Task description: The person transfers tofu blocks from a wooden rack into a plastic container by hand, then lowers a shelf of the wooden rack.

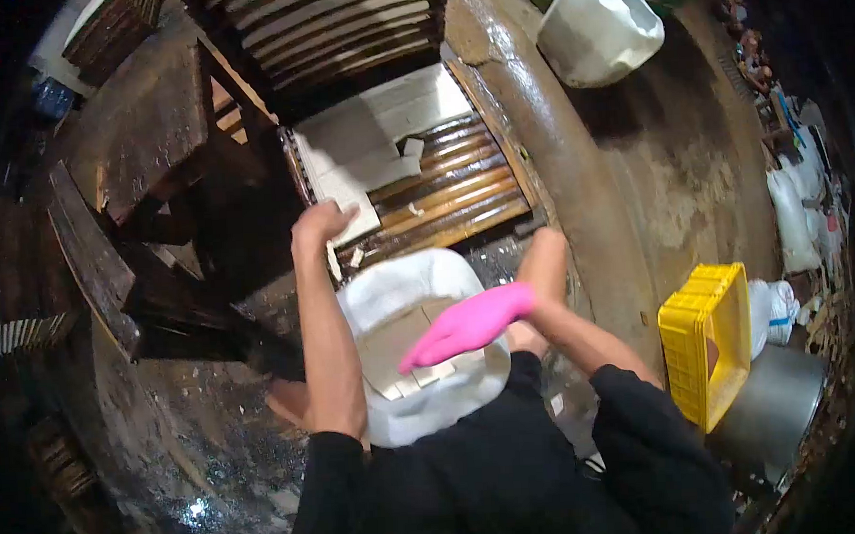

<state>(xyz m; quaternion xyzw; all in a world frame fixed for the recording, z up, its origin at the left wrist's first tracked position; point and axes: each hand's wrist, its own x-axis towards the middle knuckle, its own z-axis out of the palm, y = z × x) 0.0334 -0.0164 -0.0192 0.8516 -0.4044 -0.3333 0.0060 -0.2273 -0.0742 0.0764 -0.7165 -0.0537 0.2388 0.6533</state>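
Note:
My bare left hand (323,224) is at the near left corner of a bamboo-slat tray (462,175), its fingers curled at the edge of the white slabs (346,142) lying there. Whether it grips a slab is too small to tell. My right hand (468,327), in a pink glove, is stretched flat over a white-lined round container (428,269) between my legs. Beneath that hand lie pale cut blocks (390,350). Small white scraps (356,258) rest on the near slats.
Dark wooden furniture (145,136) stands at the left. A slatted rack (331,33) rises behind the tray. At the right are a white plastic container (598,30), a yellow crate (679,351) and a metal pot (777,404). The floor (178,450) looks wet.

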